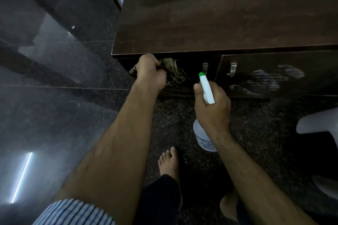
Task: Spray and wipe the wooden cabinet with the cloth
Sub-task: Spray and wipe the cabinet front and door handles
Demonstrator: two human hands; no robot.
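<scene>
The dark wooden cabinet [219, 14] risks drying streaked: left hand [150, 72] clutches the olive cloth [175, 71] off the wet patch [270, 78], right hand [213, 107] grips the white spray bottle [206, 87].

Blue-and-white striped sleeve [73, 212] on the left arm, bare forearms [117, 142], dark trouser leg [161, 199], bare foot [169, 162].

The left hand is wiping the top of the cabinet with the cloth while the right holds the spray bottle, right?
Not quite. In the head view the left hand grips the cloth against the front of the cabinet, on the left door just under the top edge, not on the top. The right hand does hold the spray bottle.
</scene>
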